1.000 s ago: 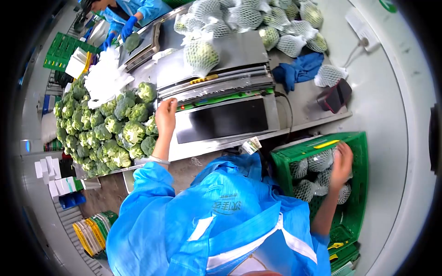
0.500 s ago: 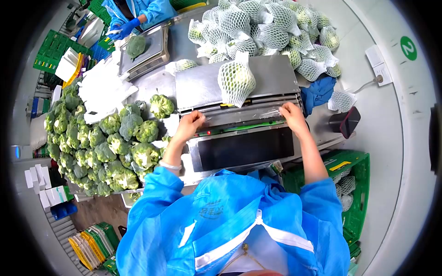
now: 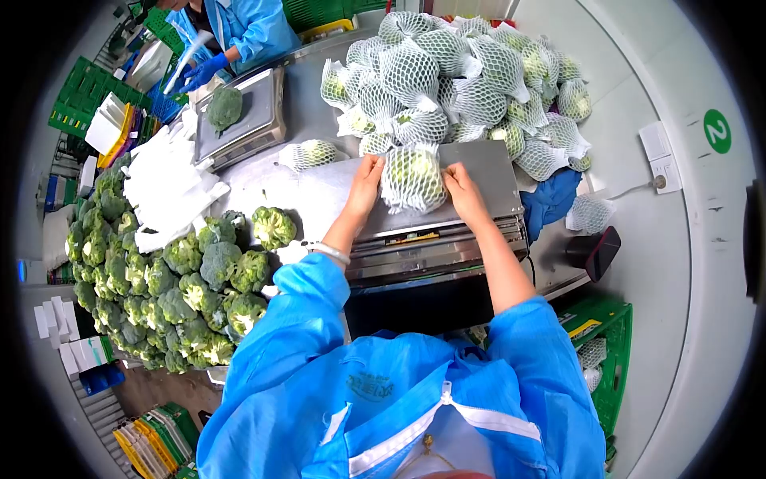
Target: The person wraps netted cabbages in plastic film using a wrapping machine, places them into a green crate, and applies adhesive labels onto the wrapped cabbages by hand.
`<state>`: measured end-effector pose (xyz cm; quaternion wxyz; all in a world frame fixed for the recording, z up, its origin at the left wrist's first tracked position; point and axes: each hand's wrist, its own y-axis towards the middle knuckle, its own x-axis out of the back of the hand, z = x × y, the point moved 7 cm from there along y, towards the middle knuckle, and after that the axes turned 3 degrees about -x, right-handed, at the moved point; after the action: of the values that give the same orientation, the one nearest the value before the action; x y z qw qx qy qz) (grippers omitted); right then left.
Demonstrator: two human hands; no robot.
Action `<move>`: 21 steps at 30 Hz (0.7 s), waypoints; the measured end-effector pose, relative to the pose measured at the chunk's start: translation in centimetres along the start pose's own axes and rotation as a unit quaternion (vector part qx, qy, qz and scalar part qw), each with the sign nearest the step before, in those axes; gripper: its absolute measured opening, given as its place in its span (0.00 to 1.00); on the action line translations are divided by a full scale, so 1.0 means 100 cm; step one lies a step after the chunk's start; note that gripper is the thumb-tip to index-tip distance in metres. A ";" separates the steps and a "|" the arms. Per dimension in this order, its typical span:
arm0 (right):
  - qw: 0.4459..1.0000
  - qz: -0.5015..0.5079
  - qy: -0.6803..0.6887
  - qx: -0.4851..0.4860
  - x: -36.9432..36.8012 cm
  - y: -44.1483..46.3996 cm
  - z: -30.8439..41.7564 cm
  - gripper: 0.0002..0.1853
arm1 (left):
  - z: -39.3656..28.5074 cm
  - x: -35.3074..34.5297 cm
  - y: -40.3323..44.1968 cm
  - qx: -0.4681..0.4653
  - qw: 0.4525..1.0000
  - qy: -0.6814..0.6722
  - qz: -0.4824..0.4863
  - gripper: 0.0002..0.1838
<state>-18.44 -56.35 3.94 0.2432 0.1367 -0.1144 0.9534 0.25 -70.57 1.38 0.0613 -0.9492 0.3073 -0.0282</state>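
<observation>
On the steel top of the wrapping machine point(image 3: 479, 180) rests a netted vegetable point(image 3: 412, 177), pale green under white foam mesh. My left hand point(image 3: 365, 188) is closed at its left side, and my right hand point(image 3: 464, 194) is closed at its right side. Something like clear film seems to lie between the hands and around the mesh, too faint to be sure. Below the hands run the machine's rollers and its dark panel point(image 3: 423, 305). A large pile of netted vegetables point(image 3: 409, 73) lies just behind.
Loose broccoli point(image 3: 179, 295) covers the left side. White nets point(image 3: 163, 180) and a scale point(image 3: 259, 120) bearing a broccoli head are behind it. A co-worker point(image 3: 239, 40) stands at the back left. A green crate point(image 3: 614, 359) and a dark scanner-like device point(image 3: 594, 253) are at right.
My right hand has come from the green crate to the machine. Both hands then moved up from the rollers to either side of the netted vegetable. The co-worker's gloved hands have shifted.
</observation>
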 end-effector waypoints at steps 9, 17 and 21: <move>0.981 0.187 -0.023 -0.042 -0.008 -0.057 0.032 0.37 | -0.079 -0.024 -0.097 -0.108 0.954 0.217 0.174 0.57; 0.937 0.338 -0.035 -0.087 0.012 -0.188 0.080 0.29 | -0.075 -0.038 -0.234 0.350 0.890 -0.142 0.256 0.45; 0.920 0.331 0.017 -0.212 0.007 -0.244 0.027 0.28 | -0.031 -0.048 -0.292 0.506 0.823 -0.119 0.230 0.45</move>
<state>-6.41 -35.89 10.37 -0.0607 0.0205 -0.3482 0.9352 13.02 -44.56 8.30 0.5734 -0.6830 0.4494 -0.0517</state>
